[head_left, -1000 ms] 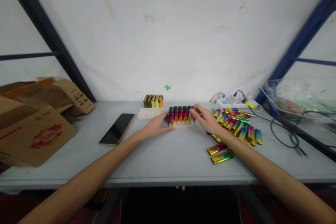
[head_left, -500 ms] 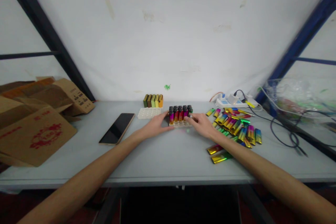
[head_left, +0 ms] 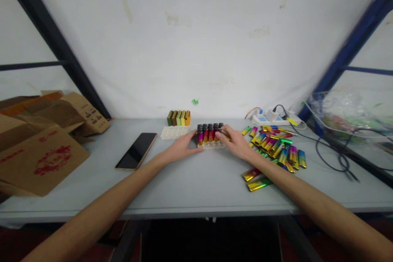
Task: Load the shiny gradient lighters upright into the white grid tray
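Several lighters (head_left: 211, 133) with black tops and shiny purple, red and gold bodies stand upright in rows in a white perforated tray (head_left: 211, 145). At the tray's left end, my left hand (head_left: 181, 147) grips it, with the thumb along the front and the fingers at the side. My right hand (head_left: 235, 143) is closed at the right end of the rows, thumb and fingers pinching a lighter (head_left: 226, 133) that they mostly cover. To its right lies a loose pile of shiny multicoloured lighters (head_left: 276, 147), partly under my forearm.
Behind on the left are a second white perforated tray (head_left: 174, 132) and a block of green-to-orange lighters (head_left: 178, 118). A phone (head_left: 136, 150) lies left of my hand. Cardboard boxes (head_left: 46, 159) occupy the far left; a power strip (head_left: 267, 119) and black cable (head_left: 333, 163) lie right.
My right hand has shifted slightly up and back, its fingers now over the rear right corner of the rows. My left hand stays at the tray.
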{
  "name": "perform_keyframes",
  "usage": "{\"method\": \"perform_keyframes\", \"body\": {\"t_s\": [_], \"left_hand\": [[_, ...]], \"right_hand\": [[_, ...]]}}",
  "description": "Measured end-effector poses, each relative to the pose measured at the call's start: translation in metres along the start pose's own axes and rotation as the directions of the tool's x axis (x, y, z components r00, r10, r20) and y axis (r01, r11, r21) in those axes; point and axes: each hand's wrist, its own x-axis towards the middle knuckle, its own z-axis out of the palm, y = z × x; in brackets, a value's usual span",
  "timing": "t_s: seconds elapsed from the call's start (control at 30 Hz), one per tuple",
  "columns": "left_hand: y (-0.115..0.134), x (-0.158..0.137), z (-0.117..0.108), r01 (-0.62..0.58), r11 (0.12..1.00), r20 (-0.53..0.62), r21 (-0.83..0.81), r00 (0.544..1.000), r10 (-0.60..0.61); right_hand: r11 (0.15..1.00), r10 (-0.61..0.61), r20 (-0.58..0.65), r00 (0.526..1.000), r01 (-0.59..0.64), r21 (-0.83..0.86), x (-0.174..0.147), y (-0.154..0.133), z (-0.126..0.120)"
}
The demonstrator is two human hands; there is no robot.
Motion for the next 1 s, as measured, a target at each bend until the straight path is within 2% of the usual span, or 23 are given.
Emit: {"method": "perform_keyframes", "body": {"t_s": [0.17, 0.23, 0.43, 0.63, 0.8, 1.0], "left_hand": [[0.000, 0.000, 0.000, -0.004, 1.000, -0.002, -0.016, 1.000, 0.004], [0.000, 0.000, 0.000, -0.006, 1.000, 0.000, -0.020, 1.000, 0.006], [0.000, 0.000, 0.001, 0.005, 1.000, 0.003, 0.003, 1.000, -0.005], [-0.002, 0.000, 0.003, 0.001, 1.000, 0.002, 0.026, 1.000, -0.001], [0.001, 0.000, 0.002, -0.002, 1.000, 0.006, 0.013, 1.000, 0.002], [0.004, -0.001, 0.001, 0.009, 1.000, -0.001, 0.003, 1.000, -0.009]], "right_hand": [[0.969, -0.245, 0.014, 0.969, 0.245, -0.018, 0.001, -0.002, -0.007], [0.951, -0.305, -0.005, 0.952, 0.304, -0.047, 0.001, -0.004, -0.008], [0.960, -0.257, 0.045, 0.965, 0.260, -0.101, 0.000, -0.003, -0.003], [0.955, -0.271, 0.131, 0.954, 0.283, -0.084, 0.003, -0.001, 0.004], [0.953, -0.268, 0.150, 0.952, 0.284, -0.104, 0.007, -0.007, 0.009], [0.967, -0.204, 0.193, 0.960, 0.229, -0.116, 0.014, -0.007, 0.017]]}}
